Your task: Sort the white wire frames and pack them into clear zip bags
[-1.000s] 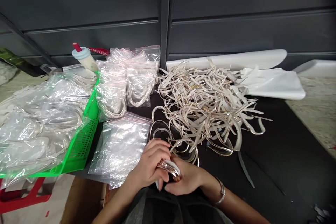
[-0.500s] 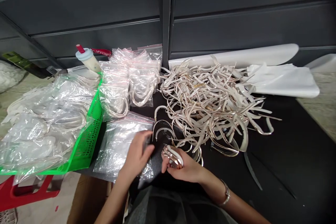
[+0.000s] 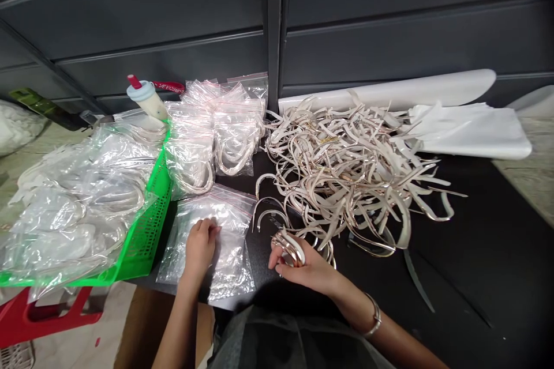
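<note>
My right hand (image 3: 303, 268) is closed around a small bundle of curved strips (image 3: 289, 247), white and shiny rose-gold, held above the black table near its front edge. My left hand (image 3: 199, 248) rests on a stack of flat clear zip bags (image 3: 229, 265), with fingers curled and tips together on the top bag. Just past my right hand, a few single curved strips (image 3: 272, 213) lie apart from the others. Beyond them spreads a large tangled pile of the same white and metallic strips (image 3: 341, 167).
Filled zip bags (image 3: 190, 161) lie behind the flat ones. A green basket (image 3: 147, 236) heaped with bagged strips stands left, with a lidded cup (image 3: 149, 101) behind it. White rolled sheeting (image 3: 389, 92) lies along the dark panels. A red stool (image 3: 60, 314) is below left.
My left hand has moved left, away from my right hand, and its fingers have curled down onto the flat bags. My right hand stays almost in place with the strips.
</note>
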Demonstrator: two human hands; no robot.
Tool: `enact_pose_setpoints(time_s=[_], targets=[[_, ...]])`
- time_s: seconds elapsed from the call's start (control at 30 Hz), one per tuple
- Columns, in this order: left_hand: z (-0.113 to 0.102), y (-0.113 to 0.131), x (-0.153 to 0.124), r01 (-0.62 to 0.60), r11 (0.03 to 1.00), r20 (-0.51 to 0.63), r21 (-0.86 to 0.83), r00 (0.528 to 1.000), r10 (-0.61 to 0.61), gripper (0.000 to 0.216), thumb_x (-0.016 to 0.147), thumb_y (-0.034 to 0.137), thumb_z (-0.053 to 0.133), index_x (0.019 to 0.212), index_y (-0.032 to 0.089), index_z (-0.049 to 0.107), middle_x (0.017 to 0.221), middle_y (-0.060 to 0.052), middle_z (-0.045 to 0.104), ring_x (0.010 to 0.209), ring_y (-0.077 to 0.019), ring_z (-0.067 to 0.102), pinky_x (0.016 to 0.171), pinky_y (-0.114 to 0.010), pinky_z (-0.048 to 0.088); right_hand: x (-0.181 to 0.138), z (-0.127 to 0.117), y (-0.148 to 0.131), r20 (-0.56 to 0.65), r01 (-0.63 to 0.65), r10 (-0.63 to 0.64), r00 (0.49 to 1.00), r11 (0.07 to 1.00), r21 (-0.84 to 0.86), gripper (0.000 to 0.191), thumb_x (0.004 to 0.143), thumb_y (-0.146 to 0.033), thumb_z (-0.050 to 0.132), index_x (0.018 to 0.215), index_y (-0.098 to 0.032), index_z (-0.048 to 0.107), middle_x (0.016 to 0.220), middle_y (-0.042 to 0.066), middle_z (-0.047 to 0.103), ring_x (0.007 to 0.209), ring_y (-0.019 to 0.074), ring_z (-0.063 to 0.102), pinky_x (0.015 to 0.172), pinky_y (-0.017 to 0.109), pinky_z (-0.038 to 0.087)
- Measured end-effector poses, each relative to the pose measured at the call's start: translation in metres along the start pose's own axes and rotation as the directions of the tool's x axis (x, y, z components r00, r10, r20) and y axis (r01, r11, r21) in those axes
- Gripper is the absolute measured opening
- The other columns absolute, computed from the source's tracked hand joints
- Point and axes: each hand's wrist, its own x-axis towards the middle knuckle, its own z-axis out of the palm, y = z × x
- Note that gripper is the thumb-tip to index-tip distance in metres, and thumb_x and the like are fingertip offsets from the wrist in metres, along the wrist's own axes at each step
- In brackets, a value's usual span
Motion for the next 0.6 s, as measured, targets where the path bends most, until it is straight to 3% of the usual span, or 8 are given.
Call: enact_pose_setpoints(time_s=[0.13,0.33,0.47,0.6], targets=[[-0.018,0.016,-0.007,-0.131,0.986,-0.023,-0.099,0.991,0.130,0.017,0.087,0.028,0.043,0.074,0.022,0.053,0.074,-0.003,0.057,0.073,-0.0192,0.054,0.066,-0.032,0.045,0.000,-0.003,0.004,-0.120,0.051,-0.054,0.991,0.998,-0.027,0.015,0.069,-0.030,0.066,0.075,-0.016,0.063,0.064,-0.002,0.044,0.054,0.0084,0.039,0.049,0.021,0.034],[-0.039,0.051,-0.016,-0.396,0.905,-0.081,-0.155,0.918,0.388,0.013,0.086,0.021,0.050,0.075,0.022,0.057,0.075,-0.002,0.059,0.073,-0.0176,0.053,0.068,-0.032,0.042,0.006,-0.009,0.001,-0.350,0.109,-0.133,0.927,0.990,-0.087,0.022,0.073,-0.036,0.063,0.085,-0.017,0.063,0.059,-0.004,0.039,0.051,0.0089,0.036,0.048,0.023,0.033],[-0.043,0.061,-0.016,-0.469,0.867,-0.034,-0.167,0.882,0.470,0.015,0.086,0.019,0.048,0.076,0.022,0.059,0.075,-0.002,0.059,0.072,-0.0167,0.052,0.068,-0.032,0.042,0.008,-0.013,-0.003,-0.283,0.074,-0.106,0.953,0.990,-0.124,0.018,0.074,-0.033,0.061,0.080,-0.017,0.063,0.054,-0.004,0.041,0.046,0.0082,0.036,0.043,0.022,0.032],[-0.041,0.064,-0.012,-0.487,0.863,-0.017,-0.133,0.872,0.489,0.012,0.086,0.020,0.050,0.078,0.021,0.059,0.076,-0.003,0.060,0.075,-0.0179,0.052,0.069,-0.033,0.041,0.009,-0.012,-0.006,-0.209,0.127,-0.184,0.960,0.958,-0.259,0.014,0.073,-0.023,0.059,0.061,-0.016,0.059,0.060,-0.001,0.048,0.053,0.0091,0.044,0.048,0.021,0.037]])
